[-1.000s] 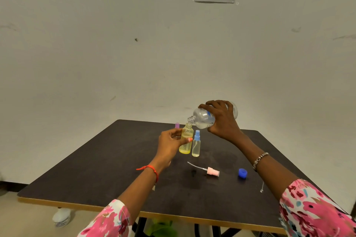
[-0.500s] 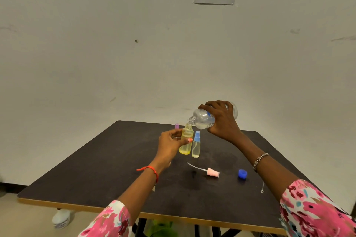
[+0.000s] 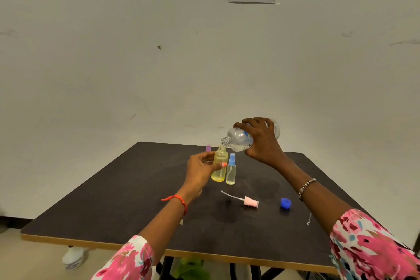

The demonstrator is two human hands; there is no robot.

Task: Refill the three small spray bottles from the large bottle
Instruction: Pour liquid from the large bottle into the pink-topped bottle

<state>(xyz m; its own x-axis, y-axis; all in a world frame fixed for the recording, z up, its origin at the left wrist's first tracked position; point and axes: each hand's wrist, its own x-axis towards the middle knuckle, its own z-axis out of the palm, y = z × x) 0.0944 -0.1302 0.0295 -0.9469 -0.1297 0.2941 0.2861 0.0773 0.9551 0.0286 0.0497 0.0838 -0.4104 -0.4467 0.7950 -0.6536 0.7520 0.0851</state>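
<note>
Pink spray head (image 3: 250, 201) and blue cap (image 3: 285, 203) are laid loose on the dark worktop (image 3: 113, 207). Further back, the open yellow bottle (image 3: 219, 167) is gripped by the left hand (image 3: 201, 171), fingers wrapped round it, and it looks nearly full. Above it the tilted large bottle (image 3: 239, 140) is clasped by the right hand (image 3: 261, 141), neck at its mouth. Whether the capped blue-topped bottle (image 3: 231, 171) beside and the purple-topped bottle (image 3: 208, 148) behind are full cannot be told.
</note>
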